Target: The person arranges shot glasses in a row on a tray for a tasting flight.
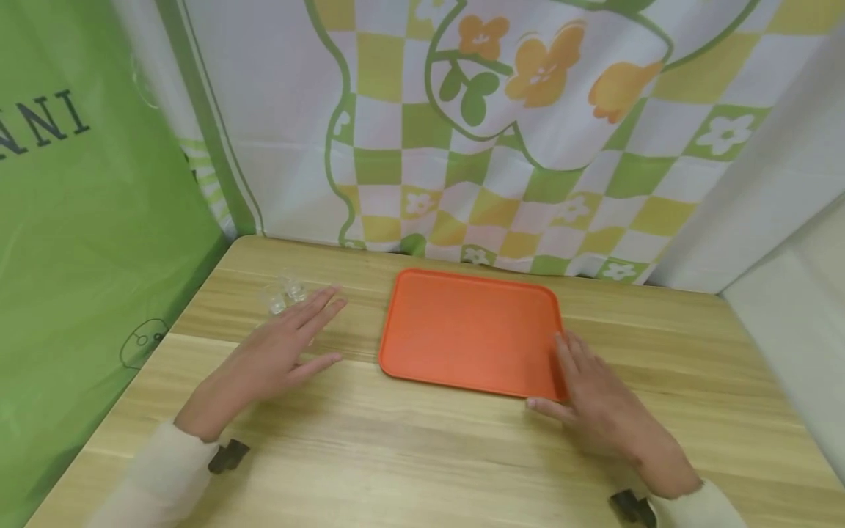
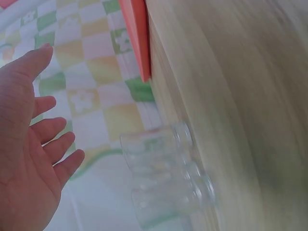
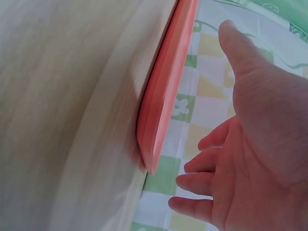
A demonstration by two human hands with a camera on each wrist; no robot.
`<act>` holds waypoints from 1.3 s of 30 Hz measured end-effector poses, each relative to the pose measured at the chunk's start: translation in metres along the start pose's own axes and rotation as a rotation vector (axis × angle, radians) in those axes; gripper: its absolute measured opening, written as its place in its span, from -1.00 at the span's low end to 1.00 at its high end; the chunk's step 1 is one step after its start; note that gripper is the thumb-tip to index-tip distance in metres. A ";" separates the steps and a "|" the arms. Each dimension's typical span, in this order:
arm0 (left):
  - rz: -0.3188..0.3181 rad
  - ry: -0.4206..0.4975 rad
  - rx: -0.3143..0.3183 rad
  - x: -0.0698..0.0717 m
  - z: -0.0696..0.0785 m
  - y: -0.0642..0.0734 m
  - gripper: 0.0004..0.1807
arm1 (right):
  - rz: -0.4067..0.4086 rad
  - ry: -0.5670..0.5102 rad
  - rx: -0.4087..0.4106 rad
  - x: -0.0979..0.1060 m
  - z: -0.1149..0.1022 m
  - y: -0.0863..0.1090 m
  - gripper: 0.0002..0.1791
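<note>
An orange rectangular tray (image 1: 472, 334) with a raised rim lies flat on the wooden table. Over its right front corner hovers my right hand (image 1: 601, 400), fingers extended and the thumb held apart; the right wrist view shows a gap between this hand and the tray (image 3: 161, 96). To the left of the tray, my left hand (image 1: 271, 359) is in the air with straight fingers and holds nothing. Just beyond it stand clear glass cups (image 1: 290, 290), partly covered by the fingers in the head view. Two of the cups (image 2: 156, 144) appear side by side in the left wrist view, blurred.
The wooden table (image 1: 396, 455) reaches back to a checked, flowered curtain (image 1: 436, 161). A green cloth (image 1: 79, 220) hangs along the left side, with a thin dark wire (image 1: 141, 341) near the table edge. A pale wall (image 1: 792, 308) borders the right.
</note>
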State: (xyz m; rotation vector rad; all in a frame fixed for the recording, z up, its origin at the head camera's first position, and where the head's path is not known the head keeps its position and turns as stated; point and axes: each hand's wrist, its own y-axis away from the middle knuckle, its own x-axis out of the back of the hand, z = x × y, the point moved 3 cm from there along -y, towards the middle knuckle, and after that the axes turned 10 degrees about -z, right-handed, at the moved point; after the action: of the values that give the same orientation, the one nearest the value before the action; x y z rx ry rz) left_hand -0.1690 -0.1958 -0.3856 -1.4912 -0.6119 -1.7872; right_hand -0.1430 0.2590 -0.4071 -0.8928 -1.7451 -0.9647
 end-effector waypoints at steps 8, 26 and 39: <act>0.079 0.049 0.060 0.004 -0.021 0.019 -0.14 | -0.011 -0.018 -0.034 -0.001 0.010 0.002 0.27; 0.094 0.101 0.325 0.011 -0.043 0.049 -0.13 | 0.001 -0.056 -0.081 -0.005 0.017 0.003 0.26; 0.160 0.137 0.452 0.010 -0.049 0.060 -0.14 | -0.028 -0.064 -0.077 -0.011 0.021 0.004 0.21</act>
State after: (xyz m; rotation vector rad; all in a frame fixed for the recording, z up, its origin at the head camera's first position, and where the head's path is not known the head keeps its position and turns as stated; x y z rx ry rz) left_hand -0.1544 -0.2727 -0.3918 -1.0703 -0.7458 -1.4898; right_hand -0.1437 0.2776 -0.4217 -0.9603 -1.7888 -1.0374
